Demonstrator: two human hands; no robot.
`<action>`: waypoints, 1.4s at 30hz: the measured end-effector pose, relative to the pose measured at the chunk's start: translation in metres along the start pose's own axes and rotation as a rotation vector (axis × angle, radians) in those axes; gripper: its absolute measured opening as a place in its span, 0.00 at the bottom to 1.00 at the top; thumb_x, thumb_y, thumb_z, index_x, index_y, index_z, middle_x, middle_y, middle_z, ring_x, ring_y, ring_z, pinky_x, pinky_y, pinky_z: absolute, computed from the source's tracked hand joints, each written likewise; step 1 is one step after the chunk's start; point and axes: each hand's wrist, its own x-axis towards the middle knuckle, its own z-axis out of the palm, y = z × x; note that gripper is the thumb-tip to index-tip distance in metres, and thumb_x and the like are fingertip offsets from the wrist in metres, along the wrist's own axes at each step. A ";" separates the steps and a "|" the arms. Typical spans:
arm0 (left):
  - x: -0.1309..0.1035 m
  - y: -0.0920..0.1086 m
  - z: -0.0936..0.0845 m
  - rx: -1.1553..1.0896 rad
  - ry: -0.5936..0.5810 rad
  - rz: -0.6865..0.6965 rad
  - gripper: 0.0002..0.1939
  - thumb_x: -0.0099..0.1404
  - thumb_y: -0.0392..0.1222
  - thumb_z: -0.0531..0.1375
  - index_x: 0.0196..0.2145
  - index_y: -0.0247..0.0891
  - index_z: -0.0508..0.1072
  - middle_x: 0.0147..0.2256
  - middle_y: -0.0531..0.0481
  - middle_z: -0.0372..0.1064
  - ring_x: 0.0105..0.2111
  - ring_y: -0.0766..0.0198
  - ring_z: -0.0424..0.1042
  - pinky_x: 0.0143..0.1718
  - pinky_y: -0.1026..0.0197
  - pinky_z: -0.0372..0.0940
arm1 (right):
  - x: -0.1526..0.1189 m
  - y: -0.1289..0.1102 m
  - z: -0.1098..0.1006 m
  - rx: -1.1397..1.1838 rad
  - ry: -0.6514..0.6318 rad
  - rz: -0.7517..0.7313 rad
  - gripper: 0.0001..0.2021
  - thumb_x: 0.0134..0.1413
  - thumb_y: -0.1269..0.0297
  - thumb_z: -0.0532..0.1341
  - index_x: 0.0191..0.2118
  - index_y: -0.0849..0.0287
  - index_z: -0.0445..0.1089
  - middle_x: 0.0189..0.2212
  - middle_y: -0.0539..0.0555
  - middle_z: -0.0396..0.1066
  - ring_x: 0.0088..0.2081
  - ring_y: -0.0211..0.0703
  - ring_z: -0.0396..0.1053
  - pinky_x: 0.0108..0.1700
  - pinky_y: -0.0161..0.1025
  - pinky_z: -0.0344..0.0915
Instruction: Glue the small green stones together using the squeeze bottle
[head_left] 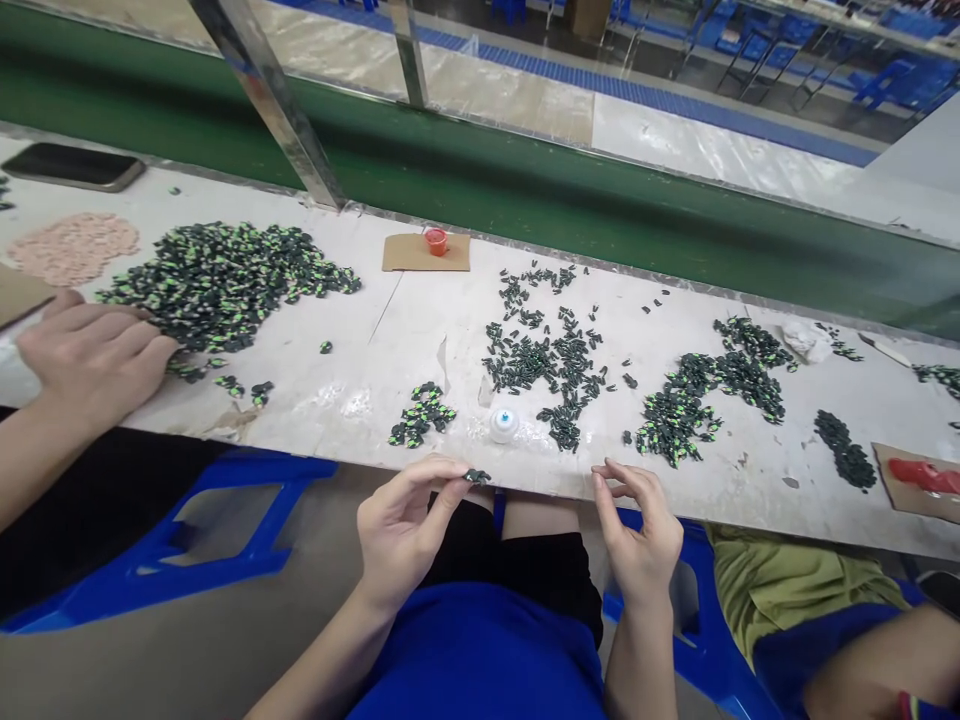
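Observation:
Just off the table's front edge, my left hand [409, 525] pinches a small dark green figure [477, 477] between thumb and fingertips. To its right, my right hand [637, 530] is raised with thumb and index finger brought close together; whatever is between the tips is too small to make out. A white round bottle with a blue tip [504, 425] stands on the table between the hands. Beside it lie a small cluster of dark figures with bright green spots [422, 415] and a scattered spread of small plain dark pieces [525, 362].
A large heap of green-spotted figures [232, 280] lies left, near a co-worker's hand [97, 360]. Pale pink pieces [75, 248] and a phone [73, 166] are beyond. A red cup [436, 241] stands on cardboard [401, 254]. More piles [675, 410] lie right; a green barrier [600, 215] runs behind.

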 end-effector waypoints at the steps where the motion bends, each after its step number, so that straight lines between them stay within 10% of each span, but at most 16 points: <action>1: 0.000 0.000 0.001 0.002 0.006 -0.004 0.03 0.58 0.32 0.64 0.31 0.37 0.77 0.28 0.51 0.78 0.29 0.64 0.78 0.32 0.66 0.75 | 0.000 0.001 0.000 -0.005 0.004 0.004 0.14 0.57 0.75 0.60 0.47 0.54 0.70 0.33 0.53 0.76 0.32 0.42 0.72 0.29 0.39 0.72; 21: -0.007 -0.002 -0.001 -0.022 -0.040 -0.009 0.03 0.56 0.32 0.66 0.29 0.38 0.77 0.27 0.51 0.77 0.29 0.63 0.77 0.32 0.66 0.75 | -0.011 0.026 -0.005 -0.261 -0.168 0.009 0.07 0.56 0.67 0.62 0.41 0.54 0.74 0.43 0.56 0.74 0.47 0.53 0.63 0.45 0.53 0.69; 29: 0.002 -0.007 0.004 -0.094 -0.147 0.227 0.11 0.60 0.24 0.60 0.34 0.39 0.74 0.30 0.52 0.76 0.32 0.64 0.76 0.32 0.64 0.73 | 0.127 0.141 -0.089 -0.618 0.335 0.186 0.11 0.56 0.65 0.60 0.43 0.62 0.73 0.42 0.66 0.73 0.51 0.59 0.61 0.52 0.59 0.58; 35: 0.016 -0.005 0.006 0.036 -0.155 0.415 0.14 0.59 0.20 0.58 0.35 0.38 0.72 0.31 0.51 0.76 0.32 0.65 0.75 0.34 0.62 0.71 | 0.215 0.231 -0.103 -0.817 0.289 0.355 0.18 0.58 0.57 0.57 0.26 0.69 0.71 0.40 0.73 0.71 0.46 0.54 0.67 0.42 0.51 0.59; 42: 0.037 0.018 0.019 0.195 -0.091 0.648 0.11 0.62 0.22 0.58 0.36 0.37 0.71 0.32 0.48 0.77 0.32 0.65 0.75 0.32 0.61 0.72 | 0.253 0.249 -0.114 -0.844 0.299 0.177 0.34 0.50 0.51 0.62 0.03 0.60 0.48 0.21 0.66 0.70 0.31 0.48 0.71 0.30 0.48 0.54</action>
